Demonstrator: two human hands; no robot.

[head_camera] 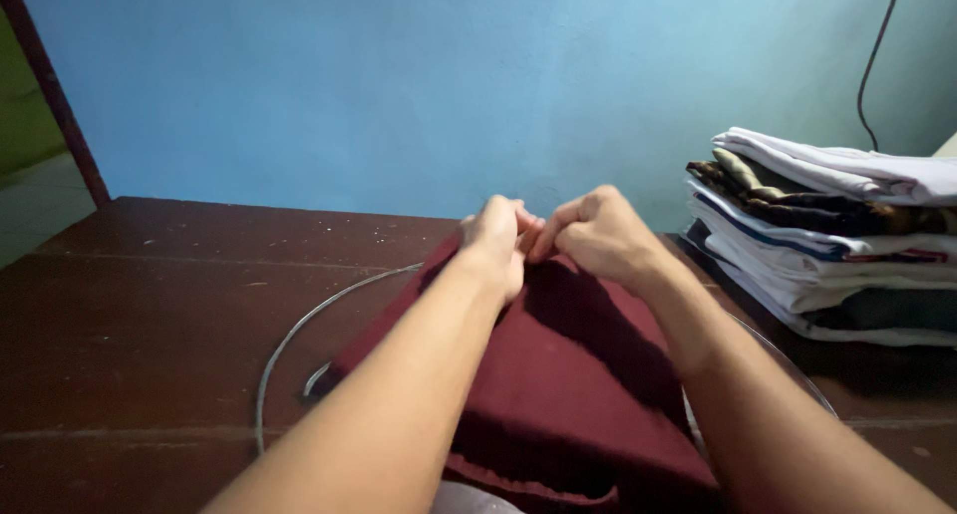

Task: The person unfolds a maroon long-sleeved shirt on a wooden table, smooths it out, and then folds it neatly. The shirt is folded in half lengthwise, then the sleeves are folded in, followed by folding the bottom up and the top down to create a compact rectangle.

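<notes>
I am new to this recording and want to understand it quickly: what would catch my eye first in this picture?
First, the two hands: the left hand and right hand meet at the far edge of a dark red cloth, their fingers pinching it in the middle of the brown table. On the right stands a stack of folded clothes by the blue wall. A grey cable curves on the table left of the cloth.

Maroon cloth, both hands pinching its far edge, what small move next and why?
Probably draw both hands apart along the edge. The left hand and right hand pinch the maroon cloth almost touching, so the far edge is bunched between them.
</notes>
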